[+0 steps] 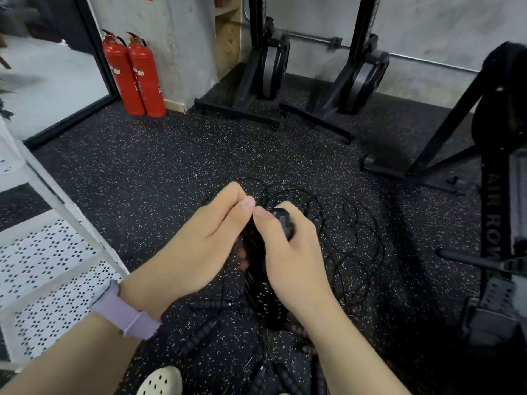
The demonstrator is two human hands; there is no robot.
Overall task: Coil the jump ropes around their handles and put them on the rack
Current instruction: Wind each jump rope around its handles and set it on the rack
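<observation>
While both hands work just above the tangle of black jump ropes (328, 252) on the speckled rubber floor (142, 172), the left hand (199, 240) pinches thumb against forefinger, apparently on a thin strand of cable too fine to make out at the fingertips. The right hand (285, 252) curls round a pair of black handles (262, 280) and their end cap, held between the two hands. The handles' long axis runs from the fingertips back toward the person's body, so the cable has to be wound crosswise round them. Both hands lie level with the bundle, the right carrying it and the left free to lead the cable. Loose loops of cable spread over the floor beyond and to the right of the handles, and more ribbed handles (199, 334) lie on the floor nearer the person, below them. To the left of the handles stands a white perforated rack (51, 269), near the left wrist with its lilac watch strap (125, 312). Judging from the slack on the floor, most of the coiling is not yet done.
</observation>
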